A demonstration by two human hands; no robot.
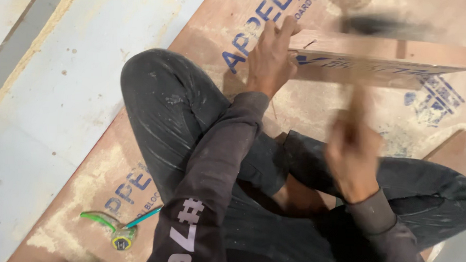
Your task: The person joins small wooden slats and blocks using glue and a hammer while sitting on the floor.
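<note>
My left hand [270,56] grips the near end of a narrow wooden strip [383,56] that stands on edge on a large plywood board [217,20]. A small nail [309,43] sticks out of the strip's top close to my fingers. My right hand [353,154] is blurred with motion and holds the handle of a hammer, whose dark blurred head [371,24] is above the strip. I sit cross-legged on the board in dark trousers.
A tape measure [123,239] with a green strap lies on the board at the lower left. Pale sheeting [45,102] covers the floor to the left. Another wooden piece [460,151] lies at the right edge.
</note>
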